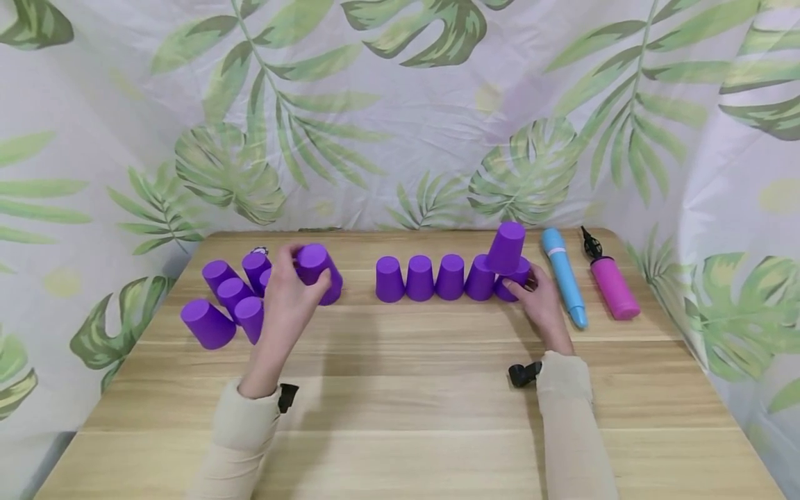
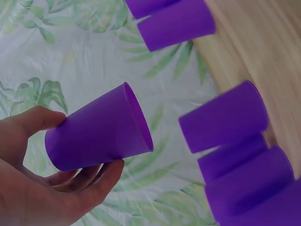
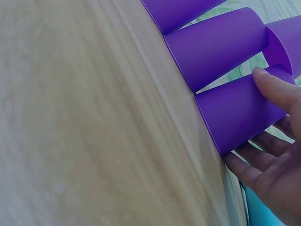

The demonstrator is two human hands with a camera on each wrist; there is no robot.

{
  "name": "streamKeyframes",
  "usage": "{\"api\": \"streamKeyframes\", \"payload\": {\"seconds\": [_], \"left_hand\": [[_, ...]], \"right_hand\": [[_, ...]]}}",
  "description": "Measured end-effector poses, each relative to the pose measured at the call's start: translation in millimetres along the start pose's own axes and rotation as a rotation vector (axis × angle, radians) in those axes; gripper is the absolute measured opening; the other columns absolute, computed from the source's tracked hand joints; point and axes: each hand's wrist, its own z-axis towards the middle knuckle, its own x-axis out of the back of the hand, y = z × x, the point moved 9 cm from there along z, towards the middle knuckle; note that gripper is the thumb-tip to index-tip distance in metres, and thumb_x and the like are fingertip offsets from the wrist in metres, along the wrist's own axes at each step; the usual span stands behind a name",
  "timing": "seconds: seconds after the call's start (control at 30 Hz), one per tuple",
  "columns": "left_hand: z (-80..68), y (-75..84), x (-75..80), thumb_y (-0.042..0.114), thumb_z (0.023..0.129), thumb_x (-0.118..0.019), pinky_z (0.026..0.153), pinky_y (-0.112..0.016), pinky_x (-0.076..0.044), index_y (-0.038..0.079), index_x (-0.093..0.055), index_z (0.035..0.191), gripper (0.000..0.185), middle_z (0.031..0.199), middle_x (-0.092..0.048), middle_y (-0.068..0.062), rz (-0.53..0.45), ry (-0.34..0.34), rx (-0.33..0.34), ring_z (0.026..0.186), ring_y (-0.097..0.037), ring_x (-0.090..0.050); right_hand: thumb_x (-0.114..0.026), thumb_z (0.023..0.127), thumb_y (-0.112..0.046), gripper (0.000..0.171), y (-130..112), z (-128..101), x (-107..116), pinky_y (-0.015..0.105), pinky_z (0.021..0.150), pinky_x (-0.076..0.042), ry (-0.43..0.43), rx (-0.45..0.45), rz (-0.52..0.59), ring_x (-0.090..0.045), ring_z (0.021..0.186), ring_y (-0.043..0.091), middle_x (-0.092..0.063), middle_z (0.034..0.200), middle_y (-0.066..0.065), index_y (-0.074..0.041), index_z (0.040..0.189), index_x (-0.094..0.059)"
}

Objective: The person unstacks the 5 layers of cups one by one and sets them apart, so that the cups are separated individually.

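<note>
My left hand [image 1: 290,292] holds an upside-down purple cup [image 2: 96,134] near its narrow end, thumb on one side and fingers on the other. In the left wrist view the cup's rim hangs clear of the table. My right hand [image 1: 542,297] grips the end cup [image 3: 242,110] of a row, with the thumb on its near side and the fingers around its right side. That row of several upside-down purple cups [image 1: 419,278] stands side by side. One more cup [image 1: 507,248] sits on top, bridging the two rightmost ones.
A loose cluster of upside-down purple cups [image 1: 208,324] stands at the table's left, partly hidden behind my left hand. Right of my right hand lie a light-blue, pen-shaped tube [image 1: 565,278] and a pink hand pump [image 1: 614,288]. A leaf-print cloth [image 1: 431,146] hangs behind the wooden table [image 1: 412,403].
</note>
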Motion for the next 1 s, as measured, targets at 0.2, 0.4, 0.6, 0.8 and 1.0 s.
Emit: {"api": "streamKeyframes", "payload": {"seconds": [0.2,0.4,0.6,0.8,1.0], "left_hand": [[-7.7,-24.8,9.0,0.011,0.082,-0.069,0.098,-0.051,-0.039,-0.005,-0.042,0.128,0.056,0.121,-0.051,-0.024,0.028,-0.012,0.042,0.114,-0.039,-0.050],[-14.8,-43.9,6.5,0.008,0.082,-0.067,0.097,-0.052,-0.039,-0.009,-0.040,0.128,0.056,0.123,-0.049,-0.026,0.064,-0.057,0.088,0.113,-0.042,-0.050],[-16.8,-64.0,-3.2,0.008,0.082,-0.068,0.097,-0.055,-0.039,-0.009,-0.039,0.127,0.056,0.125,-0.047,-0.027,0.097,-0.119,0.117,0.113,-0.044,-0.050],[-19.9,-79.4,-13.1,0.009,0.083,-0.068,0.095,-0.056,-0.040,-0.008,-0.040,0.125,0.054,0.125,-0.047,-0.026,0.115,-0.169,0.142,0.113,-0.044,-0.050],[-19.8,-85.9,-16.3,0.007,0.082,-0.067,0.093,-0.057,-0.040,-0.008,-0.039,0.126,0.054,0.124,-0.047,-0.028,0.135,-0.175,0.154,0.113,-0.045,-0.049]], "right_hand": [[-0.069,0.090,-0.023,0.068,1.5,0.3,-1.0,0.047,0.106,-0.038,-0.002,-0.018,0.008,-0.045,0.128,0.040,-0.045,0.140,0.026,0.001,0.145,-0.036],[-0.069,0.090,-0.023,0.068,0.8,-1.1,-0.9,0.046,0.106,-0.038,-0.004,-0.031,0.000,-0.045,0.128,0.039,-0.045,0.140,0.025,0.000,0.145,-0.036],[-0.068,0.091,-0.024,0.067,-0.8,-1.4,0.3,0.047,0.106,-0.037,-0.002,-0.026,-0.008,-0.044,0.128,0.039,-0.045,0.141,0.025,0.000,0.145,-0.036],[-0.069,0.089,-0.026,0.070,3.0,-0.1,-0.2,0.046,0.107,-0.037,-0.004,-0.033,0.002,-0.045,0.128,0.039,-0.045,0.140,0.025,0.000,0.145,-0.036],[-0.070,0.089,-0.024,0.070,2.1,1.0,0.1,0.046,0.107,-0.037,0.000,-0.020,0.015,-0.045,0.128,0.040,-0.045,0.140,0.026,0.000,0.145,-0.036]]}}
